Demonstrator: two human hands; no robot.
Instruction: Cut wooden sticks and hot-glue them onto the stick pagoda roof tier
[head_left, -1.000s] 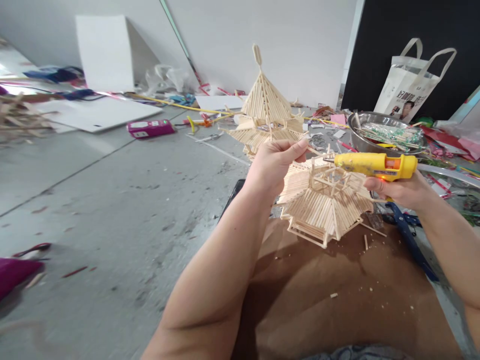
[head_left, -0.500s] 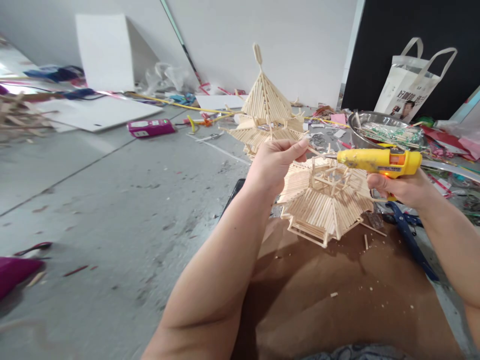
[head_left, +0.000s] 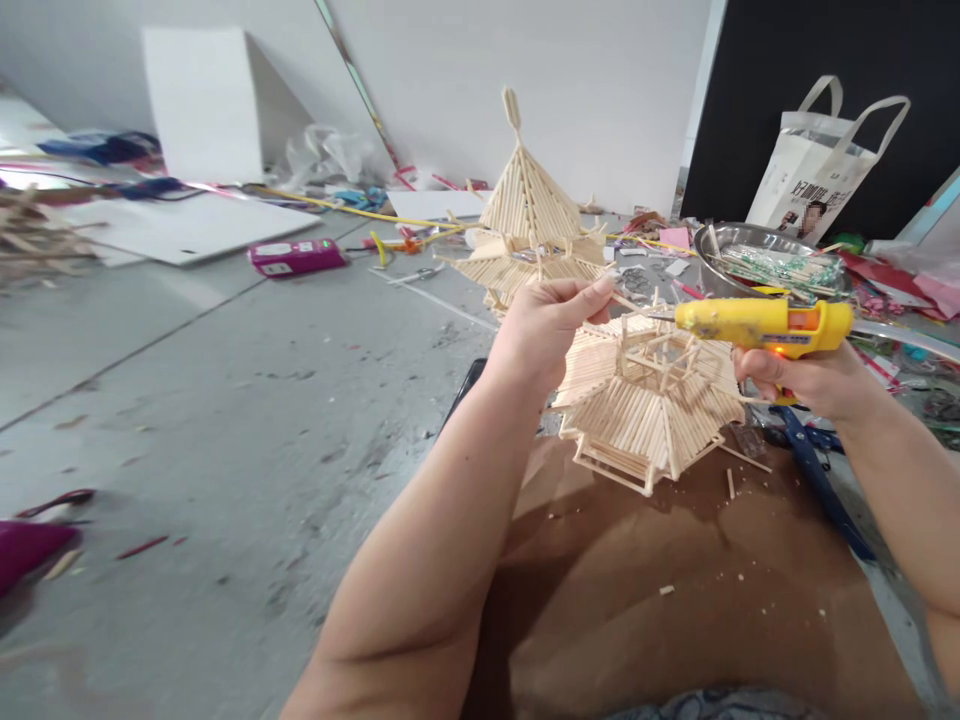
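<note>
My left hand (head_left: 551, 325) pinches a thin wooden stick (head_left: 627, 303) between thumb and fingers. The metal nozzle of a yellow glue gun (head_left: 757, 322) is at the stick's far end; whether they touch is too small to tell. Closed round the gun's handle is my right hand (head_left: 806, 378), and an orange light glows on the gun. Below both hands sits a many-sided stick roof (head_left: 637, 415) with an open framed centre. Behind my left hand stands a pointed stick tower (head_left: 529, 200).
Brown paper (head_left: 675, 600) lies under the stick roof, with dark blue pliers (head_left: 825, 480) at its right. Farther back are a metal bowl (head_left: 772, 265) of sticks, a white bag (head_left: 814, 175) and scattered scraps. A purple device (head_left: 296, 257) lies on the left floor.
The glue gun has shifted very slightly right relative to the left hand. The view has moved a little, and both hands keep their holds.
</note>
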